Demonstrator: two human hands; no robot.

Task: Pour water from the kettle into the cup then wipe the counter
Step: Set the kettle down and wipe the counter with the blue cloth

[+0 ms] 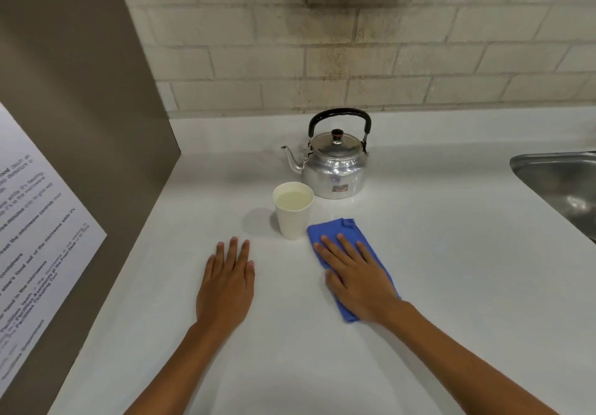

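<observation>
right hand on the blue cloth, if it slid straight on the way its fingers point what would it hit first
Probably the paper cup: the right hand points up-left across the blue cloth, whose corner lies beside the cup's base.

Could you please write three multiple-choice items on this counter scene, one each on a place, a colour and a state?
1. Where does the kettle stand?
A. In the sink
B. Behind the cup, by the wall
C. On the cloth

2. What colour is the cloth?
A. Blue
B. Red
C. Yellow

3. What state is the cup in?
A. Tipped over
B. Empty
C. Upright, holding liquid

Answers:
1 B, it sits on the counter behind the cup, towards the tiled wall.
2 A, blue fabric shows around the right hand pressing flat on it.
3 C, the rim faces up and liquid fills it; the left hand lies flat nearby.
</observation>
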